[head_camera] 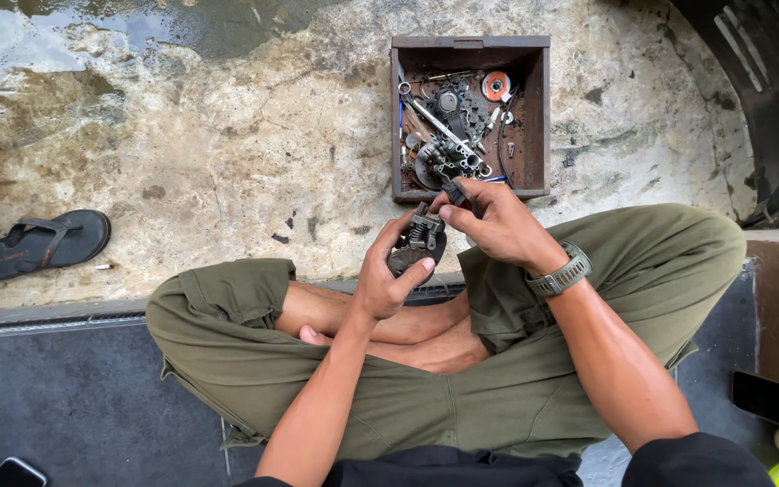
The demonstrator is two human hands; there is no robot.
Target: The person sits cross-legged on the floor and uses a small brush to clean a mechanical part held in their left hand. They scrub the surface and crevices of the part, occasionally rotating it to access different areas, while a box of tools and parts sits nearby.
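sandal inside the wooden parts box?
No. The dark sandal lies alone on the concrete floor, far left of the wooden parts box, which holds only metal parts.

Olive-green trousers [534, 388]; brown wooden box [538, 108], dark grey sandal [42, 243]
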